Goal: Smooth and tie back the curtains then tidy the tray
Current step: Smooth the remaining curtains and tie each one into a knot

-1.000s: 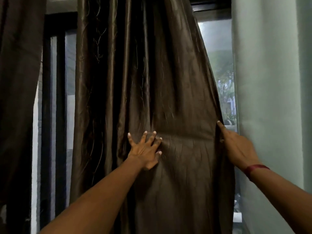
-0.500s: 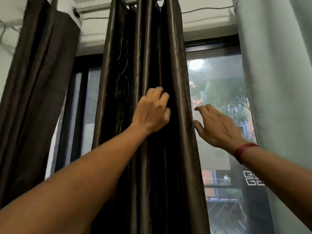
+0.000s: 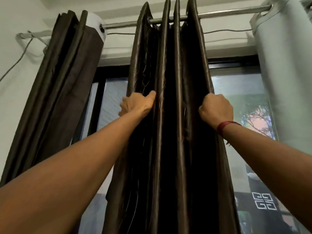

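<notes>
A dark brown satin curtain (image 3: 170, 115) hangs gathered in tight vertical folds from a metal rod (image 3: 228, 12). My left hand (image 3: 137, 104) grips the left folds about halfway up the view, fingers tucked into the cloth. On the opposite edge, at the same height, my right hand (image 3: 217, 110) holds the outer fold in a closed fist; a red band circles its wrist. A second brown curtain (image 3: 64, 85) hangs bunched at the far left. No tray is in view.
A pale grey curtain (image 3: 287, 78) hangs at the right edge. Behind the cloth is a window (image 3: 239, 102) with a black frame and trees outside. A cord (image 3: 25, 46) runs along the white wall at the upper left.
My view has tilted up to the rod. Both hands moved up from the spread lower cloth; the curtain is now gathered into narrow folds, and both hands have closed on its two edges.
</notes>
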